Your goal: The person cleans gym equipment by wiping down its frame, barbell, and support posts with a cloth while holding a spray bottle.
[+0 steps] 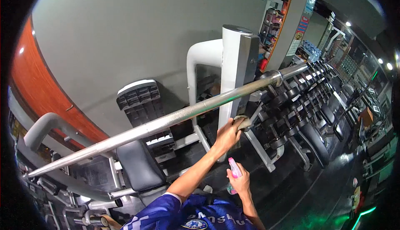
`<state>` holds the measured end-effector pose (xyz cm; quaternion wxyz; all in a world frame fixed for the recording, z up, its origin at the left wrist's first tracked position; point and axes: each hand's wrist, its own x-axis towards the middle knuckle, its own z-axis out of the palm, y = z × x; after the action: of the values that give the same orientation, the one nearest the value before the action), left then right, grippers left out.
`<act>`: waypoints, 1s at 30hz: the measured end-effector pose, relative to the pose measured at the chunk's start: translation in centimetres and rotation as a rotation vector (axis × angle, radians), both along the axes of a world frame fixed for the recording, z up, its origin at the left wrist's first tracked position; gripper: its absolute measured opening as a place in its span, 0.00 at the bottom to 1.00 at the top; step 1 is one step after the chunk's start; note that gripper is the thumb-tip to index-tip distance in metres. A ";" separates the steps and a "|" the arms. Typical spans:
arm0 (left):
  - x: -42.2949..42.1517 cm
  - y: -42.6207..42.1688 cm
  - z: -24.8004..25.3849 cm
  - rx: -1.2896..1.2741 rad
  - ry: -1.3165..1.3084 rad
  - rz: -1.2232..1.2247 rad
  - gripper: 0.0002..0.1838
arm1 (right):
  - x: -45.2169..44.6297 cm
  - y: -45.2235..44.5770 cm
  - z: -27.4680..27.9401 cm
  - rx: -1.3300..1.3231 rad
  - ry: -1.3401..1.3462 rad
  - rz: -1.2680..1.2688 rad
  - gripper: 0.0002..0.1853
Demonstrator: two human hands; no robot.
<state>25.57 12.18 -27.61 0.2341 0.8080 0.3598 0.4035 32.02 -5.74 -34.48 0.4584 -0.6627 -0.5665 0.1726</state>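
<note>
My left hand (228, 135) reaches forward, its fingers closed on a pale cloth (243, 123). The cloth lies against the lower part of a white and grey machine post (232, 71), just under a long steel barbell (179, 116). Lower and to the right, close to my body, my right hand (241, 182) is wrapped round a spray bottle (235, 168) with a pink top. Part of the bottle's body is hidden behind the fingers. The barbell slants across the view above both hands, and neither hand visibly touches it.
A rack of dumbbells (287, 105) stretches away on the right, with benches (312, 143) beside it. To the left are a black padded seat (139, 165) and a curved grey machine frame (46, 125). A grey wall (137, 34) stands behind the post.
</note>
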 end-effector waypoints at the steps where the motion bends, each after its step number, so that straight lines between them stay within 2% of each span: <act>1: 0.1 0.5 -0.2 -0.010 0.070 -0.019 0.27 | -0.1 -0.2 0.2 0.008 0.010 -0.008 0.16; 3: -0.2 0.5 0.2 -0.014 0.160 -0.055 0.25 | -0.1 -0.5 0.6 0.017 0.020 -0.018 0.16; 7: -2.2 -0.2 -1.6 -0.032 0.114 -0.043 0.22 | -0.5 -2.0 0.4 0.027 0.052 -0.017 0.16; 8: -3.1 0.2 -3.4 -0.127 0.287 -0.066 0.21 | -0.6 -2.4 0.5 0.033 0.063 -0.009 0.16; 10: -5.5 -0.7 -9.0 -0.260 0.200 -0.149 0.21 | -1.5 -3.9 2.7 -0.013 0.165 0.011 0.16; 12: -8.4 -3.9 -12.9 -0.643 -0.030 -0.149 0.23 | -2.2 -5.0 3.3 -0.002 0.172 0.031 0.16; 13: -9.3 -6.3 -14.1 -0.698 -0.121 -0.025 0.26 | -2.1 -5.7 2.9 0.029 0.124 0.036 0.16; 14: -10.3 -9.1 -14.4 -0.942 -0.346 0.010 0.26 | -2.2 -6.4 2.7 0.059 0.076 0.039 0.16; 16: -12.2 -13.2 -16.1 -1.514 -0.869 -0.001 0.19 | -2.8 -8.3 3.5 0.012 0.082 0.039 0.15; 17: -13.0 -15.0 -17.8 -1.586 -1.070 -0.099 0.19 | -3.3 -9.2 4.2 -0.008 0.122 0.050 0.15; 18: -13.7 -16.5 -19.4 -1.644 -1.275 -0.202 0.19 | -3.6 -9.7 4.3 -0.029 0.162 0.064 0.14; 20: -14.6 -19.4 -19.7 -1.641 -1.363 -0.185 0.24 | -3.7 -10.8 2.6 0.010 0.111 0.076 0.14; 22: -15.1 -21.6 -17.8 -1.704 -1.307 -0.010 0.28 | -3.8 -12.0 2.7 0.011 0.061 0.087 0.13; 25: -15.2 -22.5 -21.3 -1.707 -1.584 -0.268 0.27 | -3.8 -13.8 4.4 0.034 0.037 0.074 0.14; 28: -14.7 -23.6 -19.9 -1.714 -1.460 -0.157 0.26 | -3.1 -15.2 4.7 -0.012 -0.026 0.147 0.20; 30: -14.2 -24.0 -19.0 -1.747 -1.509 -0.141 0.26 | -2.7 -15.6 4.4 0.040 -0.125 0.189 0.23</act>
<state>11.33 -11.78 -46.60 0.8904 -0.0574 0.2390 0.3831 29.31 -21.37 -30.06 0.4167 -0.6066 -0.6573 0.1621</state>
